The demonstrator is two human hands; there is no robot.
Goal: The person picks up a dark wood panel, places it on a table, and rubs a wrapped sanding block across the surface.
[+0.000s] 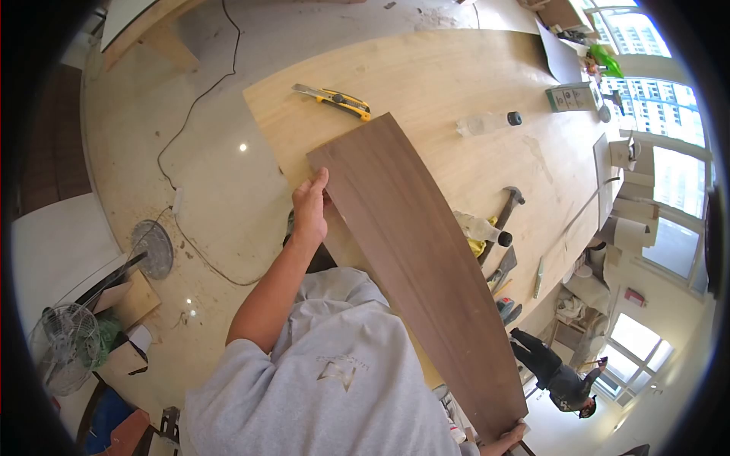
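A long brown wooden board (426, 281) lies slantwise across the near edge of the light wood table (395, 68). My left hand (310, 205) grips the board's left edge near its upper end, thumb on top and the other fingers mostly hidden below. At the board's far lower end, my right hand (506, 441) holds the corner, partly cut off by the frame's bottom. A yellow utility knife (338, 99) rests just beyond the board's upper end. Right of the board lie a hammer (503, 216) and a clear bottle (475, 227).
Another bottle (487, 123) lies farther back on the table. A metal can (574, 97) stands near the far right. A person in dark clothes (559, 376) is at the right. Cables (199, 95) and a fan (68, 342) are on the floor side at left.
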